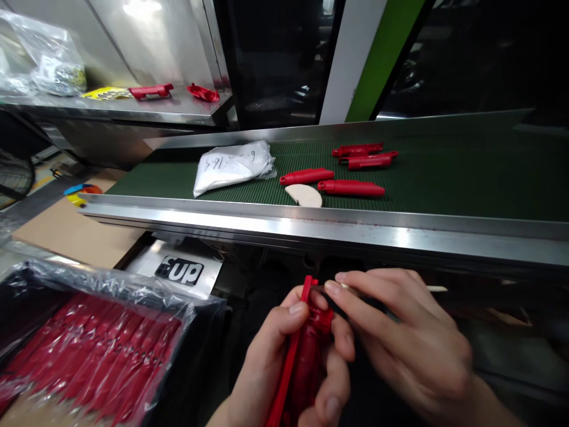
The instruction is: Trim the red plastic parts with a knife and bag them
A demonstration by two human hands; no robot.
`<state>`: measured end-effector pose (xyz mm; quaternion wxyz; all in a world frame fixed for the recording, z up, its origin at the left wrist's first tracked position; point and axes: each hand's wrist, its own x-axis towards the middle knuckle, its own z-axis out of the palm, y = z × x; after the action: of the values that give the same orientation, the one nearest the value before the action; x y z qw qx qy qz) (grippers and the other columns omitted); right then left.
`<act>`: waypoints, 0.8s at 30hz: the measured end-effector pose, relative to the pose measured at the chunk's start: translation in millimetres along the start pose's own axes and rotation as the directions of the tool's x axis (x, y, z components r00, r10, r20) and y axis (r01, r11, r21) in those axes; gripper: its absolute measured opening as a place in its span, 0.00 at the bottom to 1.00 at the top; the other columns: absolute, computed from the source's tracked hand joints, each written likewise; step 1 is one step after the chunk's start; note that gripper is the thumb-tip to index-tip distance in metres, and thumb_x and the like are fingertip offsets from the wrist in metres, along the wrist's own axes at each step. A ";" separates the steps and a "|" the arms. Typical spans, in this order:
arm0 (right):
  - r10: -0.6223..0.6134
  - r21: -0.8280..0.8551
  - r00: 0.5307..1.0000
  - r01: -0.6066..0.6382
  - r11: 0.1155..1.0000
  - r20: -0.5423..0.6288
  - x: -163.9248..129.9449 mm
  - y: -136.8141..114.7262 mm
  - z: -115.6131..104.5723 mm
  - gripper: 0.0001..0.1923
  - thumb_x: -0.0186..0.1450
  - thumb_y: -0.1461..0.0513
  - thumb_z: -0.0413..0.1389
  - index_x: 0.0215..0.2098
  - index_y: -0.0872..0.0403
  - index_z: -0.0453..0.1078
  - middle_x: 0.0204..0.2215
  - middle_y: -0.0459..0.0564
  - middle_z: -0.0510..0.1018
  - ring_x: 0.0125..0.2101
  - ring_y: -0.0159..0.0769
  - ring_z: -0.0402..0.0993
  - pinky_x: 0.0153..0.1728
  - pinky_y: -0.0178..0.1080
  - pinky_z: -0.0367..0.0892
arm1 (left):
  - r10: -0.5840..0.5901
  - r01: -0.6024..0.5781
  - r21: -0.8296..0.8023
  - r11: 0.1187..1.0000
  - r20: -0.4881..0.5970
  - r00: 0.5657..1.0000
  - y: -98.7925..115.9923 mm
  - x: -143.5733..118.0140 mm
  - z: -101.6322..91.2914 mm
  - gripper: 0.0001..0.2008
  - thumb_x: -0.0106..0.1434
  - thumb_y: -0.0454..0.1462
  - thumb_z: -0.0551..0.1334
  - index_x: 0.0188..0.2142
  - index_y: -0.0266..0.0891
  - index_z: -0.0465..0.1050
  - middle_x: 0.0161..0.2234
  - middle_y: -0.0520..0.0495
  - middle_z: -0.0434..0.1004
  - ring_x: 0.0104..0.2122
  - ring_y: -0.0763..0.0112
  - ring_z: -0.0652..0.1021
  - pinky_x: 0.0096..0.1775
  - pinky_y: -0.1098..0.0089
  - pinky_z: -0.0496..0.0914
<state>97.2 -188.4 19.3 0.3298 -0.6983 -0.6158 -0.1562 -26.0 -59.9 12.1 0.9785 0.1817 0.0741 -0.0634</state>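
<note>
My left hand grips a red plastic handle part upright below the conveyor's metal edge. My right hand pinches a thin pale stick-like tool and presses its tip against the top of the red part. On the green conveyor belt lie several more red handle parts, a pale half-round piece and a white plastic bag.
A box lined with clear plastic holds several stacked red parts at lower left. A steel shelf at the back left carries two red pieces and bagged items. A metal plate with a logo lies under the conveyor.
</note>
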 end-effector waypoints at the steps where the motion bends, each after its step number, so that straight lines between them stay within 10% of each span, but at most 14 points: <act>1: 0.000 0.013 1.000 0.000 1.000 0.000 -0.7 -0.2 0.4 0.20 0.64 0.75 0.52 0.53 0.60 0.70 0.47 0.58 0.73 0.45 0.44 0.69 0.41 0.46 0.65 | -0.006 0.006 0.001 1.000 0.008 1.000 0.0 0.0 0.0 0.29 0.70 0.47 0.37 0.36 0.29 0.69 0.16 0.48 0.65 0.09 0.81 0.59 0.12 0.82 0.56; 9: 0.063 0.128 0.998 -0.065 0.990 0.023 -2.9 -0.3 2.5 0.21 0.64 0.76 0.53 0.55 0.59 0.68 0.47 0.57 0.72 0.45 0.40 0.69 0.39 0.43 0.68 | -0.013 0.014 -0.012 1.000 0.017 1.000 1.9 -0.8 1.9 0.30 0.70 0.46 0.34 0.36 0.30 0.68 0.16 0.49 0.64 0.08 0.81 0.57 0.12 0.81 0.53; 19: -0.062 -0.197 0.998 0.056 0.979 -0.028 -6.5 -0.8 1.0 0.17 0.67 0.72 0.51 0.52 0.58 0.71 0.46 0.59 0.76 0.42 0.50 0.70 0.40 0.54 0.63 | -0.049 0.049 -0.054 0.997 0.009 0.999 -2.7 -1.3 1.1 0.30 0.71 0.46 0.33 0.37 0.31 0.68 0.16 0.48 0.65 0.09 0.80 0.60 0.14 0.81 0.55; 24: 0.036 -0.265 0.979 -0.089 0.960 -0.200 -5.6 5.3 -10.5 0.34 0.59 0.77 0.59 0.62 0.52 0.65 0.47 0.57 0.74 0.43 0.49 0.72 0.42 0.51 0.66 | -0.116 0.108 -0.199 0.974 -0.029 0.993 -8.8 -2.6 -11.6 0.30 0.71 0.51 0.36 0.38 0.33 0.68 0.18 0.50 0.63 0.11 0.81 0.60 0.13 0.81 0.52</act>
<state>103.2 -199.6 22.0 0.2935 -0.7378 -0.5310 -0.2960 -31.3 -63.6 -1.3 0.9849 0.0808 0.1098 -0.1070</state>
